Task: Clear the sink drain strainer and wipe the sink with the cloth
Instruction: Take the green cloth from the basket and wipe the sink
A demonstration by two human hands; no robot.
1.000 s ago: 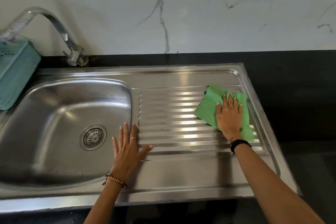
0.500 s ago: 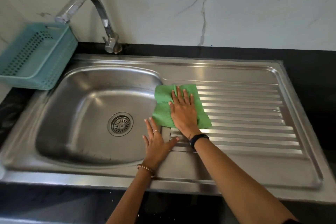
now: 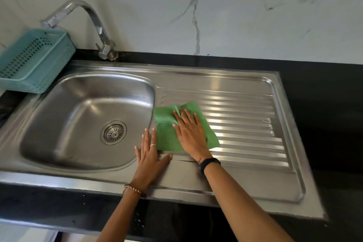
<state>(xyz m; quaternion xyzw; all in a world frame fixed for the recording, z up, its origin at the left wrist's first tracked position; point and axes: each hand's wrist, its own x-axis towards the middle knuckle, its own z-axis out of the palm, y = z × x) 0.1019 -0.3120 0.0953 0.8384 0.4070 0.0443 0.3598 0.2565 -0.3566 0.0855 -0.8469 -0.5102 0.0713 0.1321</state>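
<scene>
1. The right hand [image 3: 191, 133] lies flat on the green cloth [image 3: 167, 139] with straight, spread fingers; it presses the cloth down and does not curl around it
2. The cloth is in the middle of the frame, on the left end of the ribbed draining board [image 3: 245, 124], just beside the right edge of the basin; its upper left corner is folded and wrinkled
3. The left hand [image 3: 149, 155] is also flat and holds nothing; its palm rests on the steel just left of the cloth, the fingers point up the frame, and the thumb is stretched to the right
4. The drain strainer [image 3: 113, 132] sits in the bottom of the sink [image 3: 59, 124], left of both hands and apart from them
5. The tap [image 3: 94, 23] stands in the upper left of the frame, and a teal basket [image 3: 33, 61] lies at the left edge, on the black counter [image 3: 324, 104]
</scene>
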